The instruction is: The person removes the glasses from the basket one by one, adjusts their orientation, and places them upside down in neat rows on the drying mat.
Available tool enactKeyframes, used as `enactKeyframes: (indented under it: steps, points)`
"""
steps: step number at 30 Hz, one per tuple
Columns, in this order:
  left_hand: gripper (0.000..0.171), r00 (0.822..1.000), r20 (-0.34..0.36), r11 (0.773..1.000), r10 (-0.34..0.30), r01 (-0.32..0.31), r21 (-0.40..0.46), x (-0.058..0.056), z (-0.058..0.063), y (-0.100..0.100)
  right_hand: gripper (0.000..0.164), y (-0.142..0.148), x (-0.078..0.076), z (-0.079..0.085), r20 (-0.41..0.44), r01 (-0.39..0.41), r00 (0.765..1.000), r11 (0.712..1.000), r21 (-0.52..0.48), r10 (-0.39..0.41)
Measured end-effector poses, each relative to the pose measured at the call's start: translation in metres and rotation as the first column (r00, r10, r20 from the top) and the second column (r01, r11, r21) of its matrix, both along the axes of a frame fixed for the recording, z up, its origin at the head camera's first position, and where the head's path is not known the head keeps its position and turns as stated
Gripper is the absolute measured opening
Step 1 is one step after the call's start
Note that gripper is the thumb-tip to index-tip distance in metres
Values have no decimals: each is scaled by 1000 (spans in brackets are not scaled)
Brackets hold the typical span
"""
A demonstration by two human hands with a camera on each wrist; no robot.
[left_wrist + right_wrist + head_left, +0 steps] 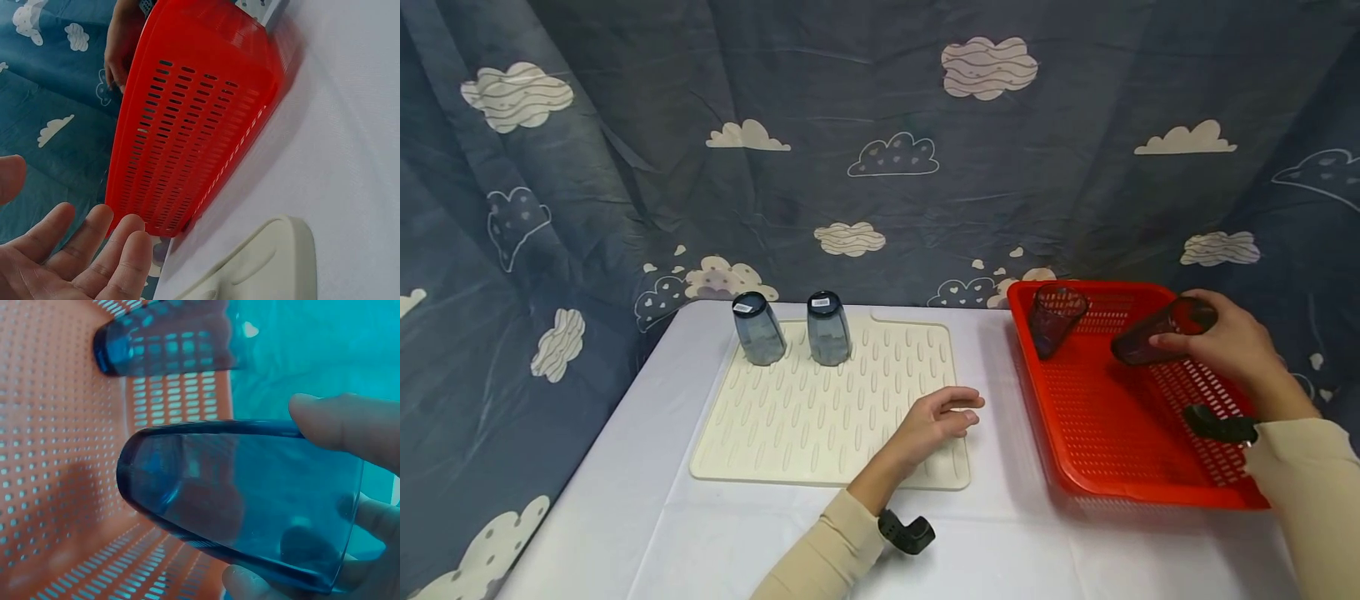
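Note:
My right hand (1236,346) grips a blue-tinted drinking glass (250,494) near its rim, thumb on one side and fingers round the other. That glass tilts inside the red basket (1067,454), its base toward the basket floor. Another glass (1054,321) leans in the basket's back left corner. My left hand (934,425) hovers over the right edge of the cream drying mat (820,433), holding nothing, its fingers loosely bent. Two glasses stand upside down at the mat's back left: one (760,333) at the corner, the other (829,333) to its right.
A white-covered table (1000,542) carries the mat and the basket, with a strip of cloth between them. The basket's perforated walls rise above the table. Dark cloud-patterned fabric (820,192) hangs behind and along the left side.

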State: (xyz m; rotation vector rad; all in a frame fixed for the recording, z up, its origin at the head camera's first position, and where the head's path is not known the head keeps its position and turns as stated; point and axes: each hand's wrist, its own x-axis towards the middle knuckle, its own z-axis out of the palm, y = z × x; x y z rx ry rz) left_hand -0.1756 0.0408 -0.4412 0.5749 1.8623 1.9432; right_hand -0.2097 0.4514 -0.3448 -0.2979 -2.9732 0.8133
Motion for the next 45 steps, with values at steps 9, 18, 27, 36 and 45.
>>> enactKeyframes:
  steps: [9,18,27,36,45]
  points:
    - [41,1000,25,1000,3,-2,-4,1,1,-5,99,-17,15,13,-48,67,997,997,-33,-68]
    - [40,998,47,1000,29,-29,-2,0,4,-11,95,-29,32,25,-112,43,992,996,-73,-51]
    - [39,997,71,999,42,-44,26,-2,8,-21,98,-55,42,37,-146,1,989,997,-83,-13]
    - [40,995,83,997,55,-59,44,-3,13,-33,98,-96,54,51,-180,-104,979,994,-41,95]
    - [40,994,90,997,63,-66,32,-3,12,-53,96,-136,71,63,-219,-230,953,970,-79,208]
